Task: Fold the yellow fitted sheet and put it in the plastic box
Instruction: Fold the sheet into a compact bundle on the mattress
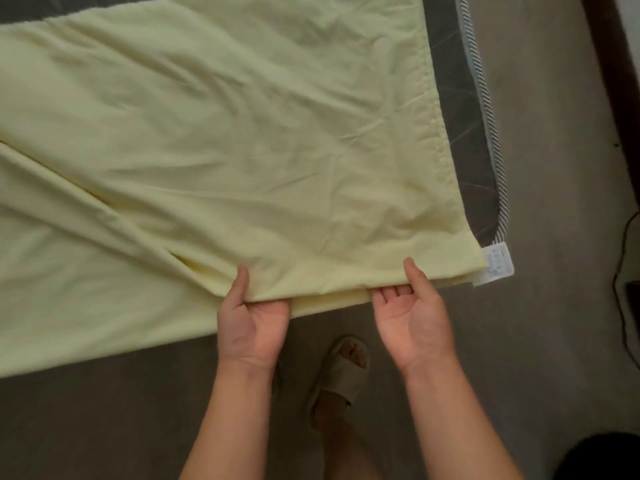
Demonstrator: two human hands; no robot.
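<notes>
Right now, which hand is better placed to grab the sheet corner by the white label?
Right, probably. The right hand pinches the yellow sheet close to the white label; the left hand holds its edge farther away.

Two bare hands in shot, the left hand and the right hand. The left forearm and right forearm run bare right down to the bottom edge. Between them there's one foot in a pale beige slide sandal: thick sole, one broad strap across the top, toes out at the front. The shin above it is bare too.
</notes>
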